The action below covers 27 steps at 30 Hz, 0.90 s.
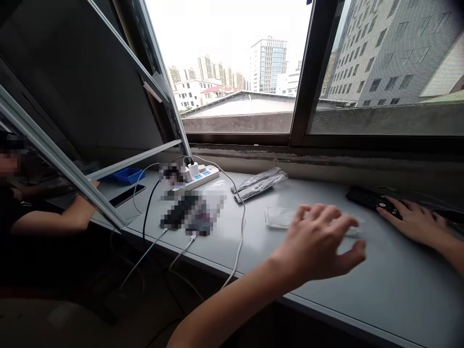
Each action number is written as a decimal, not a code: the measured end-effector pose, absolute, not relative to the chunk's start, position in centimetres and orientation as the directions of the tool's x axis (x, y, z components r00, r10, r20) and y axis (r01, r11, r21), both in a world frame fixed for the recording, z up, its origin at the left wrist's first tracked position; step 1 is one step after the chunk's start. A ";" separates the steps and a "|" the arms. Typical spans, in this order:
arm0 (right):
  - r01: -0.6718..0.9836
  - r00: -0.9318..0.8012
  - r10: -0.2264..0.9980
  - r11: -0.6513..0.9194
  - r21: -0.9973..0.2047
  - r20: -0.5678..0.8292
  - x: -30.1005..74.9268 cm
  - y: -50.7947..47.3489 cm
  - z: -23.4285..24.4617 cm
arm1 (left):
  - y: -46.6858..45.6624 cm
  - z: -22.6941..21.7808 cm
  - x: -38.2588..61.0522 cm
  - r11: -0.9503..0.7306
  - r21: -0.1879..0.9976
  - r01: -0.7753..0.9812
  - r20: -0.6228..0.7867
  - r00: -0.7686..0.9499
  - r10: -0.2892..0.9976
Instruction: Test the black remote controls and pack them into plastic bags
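Note:
My left hand point(319, 241) hovers over the grey table point(380, 295) with its fingers spread, holding nothing. Just beyond it lies a flat clear plastic bag point(281, 216). My right hand point(415, 220) rests on the table at the right, its fingertips touching a black remote-like device point(368, 198); it does not grip it. Farther back lie two long clear bags with dark contents point(259, 183).
A white power strip point(197, 175) with plugs and cables sits at the back left, beside blurred dark devices point(190, 212). Another person's arm point(68, 212) rests at the left near a black phone point(126, 195) and a blue tray point(126, 175). The window frame stands behind.

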State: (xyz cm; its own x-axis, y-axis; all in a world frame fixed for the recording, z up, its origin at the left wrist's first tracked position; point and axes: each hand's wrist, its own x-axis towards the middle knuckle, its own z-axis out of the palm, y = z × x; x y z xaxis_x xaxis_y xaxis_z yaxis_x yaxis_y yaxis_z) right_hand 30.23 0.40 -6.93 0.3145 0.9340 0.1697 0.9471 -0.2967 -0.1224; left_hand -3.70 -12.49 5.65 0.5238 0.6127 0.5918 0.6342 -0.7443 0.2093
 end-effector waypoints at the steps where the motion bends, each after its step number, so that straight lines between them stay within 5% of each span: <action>1: 0.947 0.315 0.933 -0.297 -0.122 0.172 30.3 0.5 -7.0 | -11.3 5.5 -1.7 -0.750 0.199 0.630 0.544 0.566 0.620; 4: 0.946 0.317 0.932 -0.297 -0.130 0.178 30.5 0.8 -7.2 | -6.7 4.5 2.3 -0.632 0.234 0.739 0.397 0.520 0.756; 8: 0.955 0.288 0.938 -0.267 -0.128 0.191 31.0 1.2 -7.3 | -1.7 2.8 3.2 -0.312 0.339 0.888 0.271 0.225 0.936; 19: 0.949 0.308 0.938 -0.290 -0.127 0.161 30.6 0.9 -6.9 | 2.9 -0.6 -1.7 0.118 0.367 0.923 0.250 -0.220 0.943; 27: 0.949 0.304 0.933 -0.280 -0.143 0.193 30.2 0.7 -7.2 | 4.5 -0.9 -3.5 0.263 0.334 0.905 0.157 -0.329 0.931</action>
